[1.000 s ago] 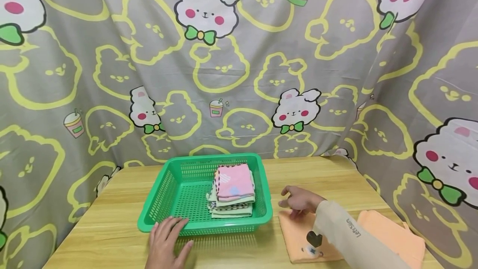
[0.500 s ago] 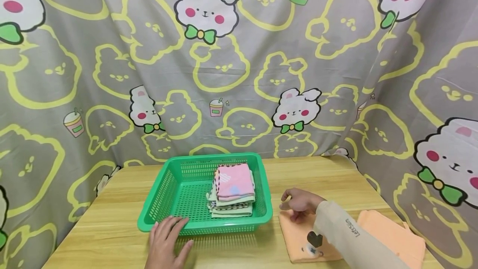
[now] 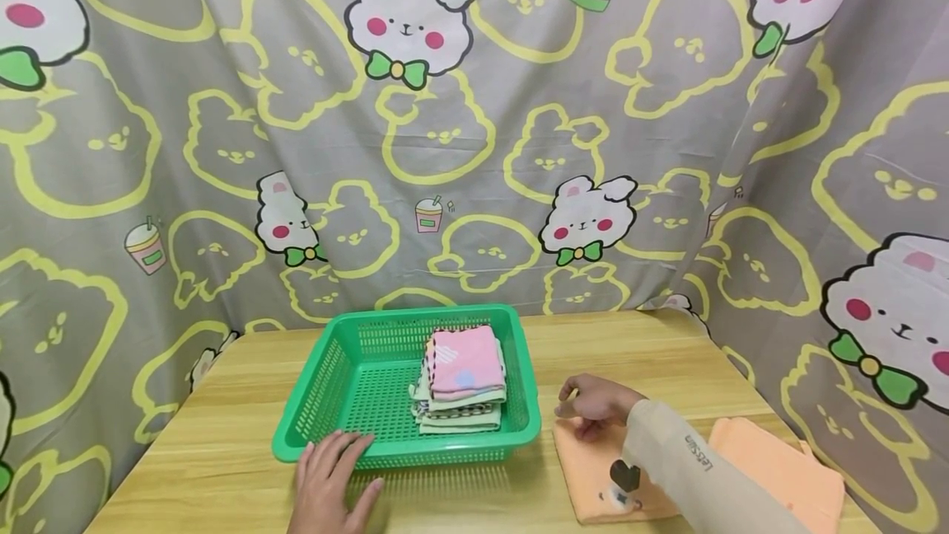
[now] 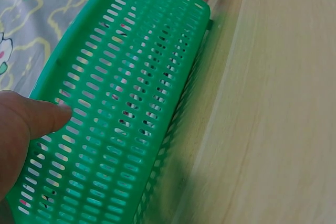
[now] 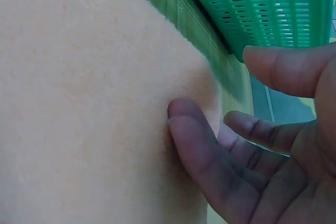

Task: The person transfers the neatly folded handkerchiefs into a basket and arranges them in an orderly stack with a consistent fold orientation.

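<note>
In the head view my left hand (image 3: 329,480) rests at the front rim of a green plastic basket (image 3: 530,410), fingers loosely over the edge. Its thumb (image 4: 50,119) lies across the slotted wall in the left wrist view. Inside the basket, on the right, sits a stack of folded towels (image 3: 467,373), a pink one on top. My right hand (image 3: 599,404) is at the far edge of a folded orange towel (image 3: 589,476). Some fingertips (image 5: 191,135) touch or hover close over the towel, while the thumb stands apart with nothing pinched. The right sleeve hides part of this towel.
A second folded orange towel (image 3: 778,468) lies at the right, partly behind the right forearm. Everything stands on a wooden table (image 3: 200,452). A grey curtain (image 3: 511,89) with rabbit prints hangs around its back and sides.
My right hand has lowered very slightly at the towel's far edge. The left hand, the basket and the towels stay where they were.
</note>
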Action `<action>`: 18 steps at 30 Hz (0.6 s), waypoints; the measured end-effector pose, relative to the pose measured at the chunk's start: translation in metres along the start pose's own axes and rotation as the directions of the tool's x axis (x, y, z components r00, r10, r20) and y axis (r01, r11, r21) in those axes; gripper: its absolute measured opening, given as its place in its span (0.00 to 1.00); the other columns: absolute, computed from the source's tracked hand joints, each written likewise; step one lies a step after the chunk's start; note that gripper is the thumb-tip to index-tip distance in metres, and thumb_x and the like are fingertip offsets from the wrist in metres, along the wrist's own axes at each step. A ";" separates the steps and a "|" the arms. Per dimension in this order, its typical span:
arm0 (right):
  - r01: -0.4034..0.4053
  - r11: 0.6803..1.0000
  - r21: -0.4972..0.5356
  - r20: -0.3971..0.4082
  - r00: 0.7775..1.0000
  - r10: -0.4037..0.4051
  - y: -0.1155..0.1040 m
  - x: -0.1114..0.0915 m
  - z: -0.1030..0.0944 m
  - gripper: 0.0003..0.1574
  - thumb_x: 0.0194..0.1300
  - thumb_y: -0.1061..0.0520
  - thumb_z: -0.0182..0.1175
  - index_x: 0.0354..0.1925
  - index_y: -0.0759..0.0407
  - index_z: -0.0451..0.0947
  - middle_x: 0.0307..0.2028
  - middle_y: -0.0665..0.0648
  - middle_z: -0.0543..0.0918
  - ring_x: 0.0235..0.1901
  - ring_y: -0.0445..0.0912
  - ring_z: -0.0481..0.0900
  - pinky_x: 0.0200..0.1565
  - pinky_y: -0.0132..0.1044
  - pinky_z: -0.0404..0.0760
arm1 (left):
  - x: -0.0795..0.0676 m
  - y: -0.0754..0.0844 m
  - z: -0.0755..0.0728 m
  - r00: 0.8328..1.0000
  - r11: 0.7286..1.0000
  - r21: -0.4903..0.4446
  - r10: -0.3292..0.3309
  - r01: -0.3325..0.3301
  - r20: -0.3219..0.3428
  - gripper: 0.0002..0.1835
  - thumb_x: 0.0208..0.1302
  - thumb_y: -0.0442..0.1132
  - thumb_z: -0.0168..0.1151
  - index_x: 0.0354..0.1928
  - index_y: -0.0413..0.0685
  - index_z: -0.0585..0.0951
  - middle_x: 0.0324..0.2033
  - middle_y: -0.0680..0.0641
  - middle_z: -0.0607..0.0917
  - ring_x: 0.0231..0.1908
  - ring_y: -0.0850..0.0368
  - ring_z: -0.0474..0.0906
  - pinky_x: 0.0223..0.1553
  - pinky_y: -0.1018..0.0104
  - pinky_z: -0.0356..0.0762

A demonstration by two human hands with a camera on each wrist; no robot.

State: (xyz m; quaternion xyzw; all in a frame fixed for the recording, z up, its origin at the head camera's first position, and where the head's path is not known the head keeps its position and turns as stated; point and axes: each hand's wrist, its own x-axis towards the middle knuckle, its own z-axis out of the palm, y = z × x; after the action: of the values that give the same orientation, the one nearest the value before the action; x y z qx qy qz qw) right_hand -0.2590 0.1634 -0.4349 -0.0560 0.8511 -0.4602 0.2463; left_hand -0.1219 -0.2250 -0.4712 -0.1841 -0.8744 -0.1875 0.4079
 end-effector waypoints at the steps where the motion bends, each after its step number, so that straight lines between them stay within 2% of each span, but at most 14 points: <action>1: 0.001 1.000 -0.002 -0.005 1.000 -0.001 0.000 0.000 0.000 0.17 0.65 0.60 0.61 0.48 0.66 0.69 0.18 0.59 0.74 0.17 0.47 0.76 0.23 0.38 0.80 | 0.000 0.000 0.000 1.000 1.000 0.000 -0.002 0.002 0.001 0.30 0.42 0.44 0.73 0.53 0.45 0.80 0.46 0.42 0.80 0.51 0.40 0.70 0.64 0.55 0.44; 8: -0.005 1.000 0.009 -0.031 0.999 0.005 -0.001 0.003 -0.003 0.19 0.65 0.60 0.61 0.50 0.67 0.69 0.24 0.64 0.78 0.19 0.47 0.77 0.25 0.39 0.81 | 0.001 0.002 -0.001 1.000 1.000 -0.001 -0.014 0.014 0.009 0.30 0.42 0.43 0.72 0.53 0.45 0.80 0.47 0.41 0.80 0.52 0.40 0.70 0.67 0.58 0.39; 12: 0.003 1.000 0.010 -0.061 0.998 -0.003 -0.001 0.005 -0.005 0.19 0.65 0.60 0.61 0.51 0.69 0.69 0.26 0.63 0.78 0.20 0.47 0.78 0.26 0.39 0.81 | 0.000 0.001 -0.001 1.000 1.000 -0.005 -0.006 0.006 0.004 0.28 0.49 0.48 0.70 0.52 0.44 0.80 0.46 0.41 0.80 0.51 0.40 0.70 0.67 0.61 0.37; 15: 0.016 1.000 0.007 -0.092 0.996 -0.015 0.000 0.008 -0.008 0.19 0.65 0.60 0.62 0.50 0.70 0.70 0.27 0.63 0.77 0.21 0.46 0.77 0.27 0.38 0.81 | 0.001 0.001 0.000 1.000 1.000 -0.011 0.003 -0.003 -0.006 0.27 0.60 0.57 0.61 0.52 0.44 0.80 0.46 0.41 0.80 0.51 0.40 0.70 0.67 0.63 0.36; 18: 0.031 0.999 0.012 -0.116 0.993 -0.029 0.001 0.010 -0.010 0.19 0.65 0.61 0.62 0.49 0.70 0.70 0.28 0.63 0.77 0.22 0.47 0.77 0.27 0.38 0.80 | 0.001 0.001 0.001 1.000 1.000 -0.017 0.008 -0.009 -0.015 0.31 0.67 0.64 0.50 0.52 0.44 0.80 0.46 0.40 0.80 0.51 0.40 0.70 0.67 0.64 0.35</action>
State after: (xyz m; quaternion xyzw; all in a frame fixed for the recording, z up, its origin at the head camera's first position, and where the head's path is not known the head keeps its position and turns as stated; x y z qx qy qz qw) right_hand -0.2723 0.1684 -0.4343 -0.0405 0.8598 -0.4723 0.1901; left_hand -0.1234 -0.2236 -0.4708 -0.1898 -0.8690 -0.1944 0.4136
